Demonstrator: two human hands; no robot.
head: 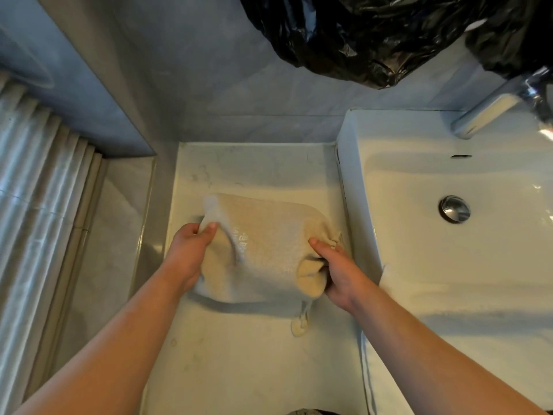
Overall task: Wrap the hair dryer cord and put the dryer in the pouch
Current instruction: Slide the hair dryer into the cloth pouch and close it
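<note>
Final step, apparently: the left hand (187, 254) pinches the bulging pouch (263, 250) at its closed end; the right hand (338, 269) grips the gathered mouth. Next, pull the drawstring (300, 323) below it.

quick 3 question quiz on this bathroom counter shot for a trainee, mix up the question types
1. True or false: both hands grip the beige pouch.
2. Which side of the pouch is the sink on? A) the person's left B) the person's right C) behind it
3. What dangles from the pouch's near edge onto the counter?

Key
1. True: the left hand pinches the left end, and the right hand holds the gathered right end.
2. B
3. The drawstring. The dryer itself is not visible, so the pouch's contents cannot be confirmed.
</note>
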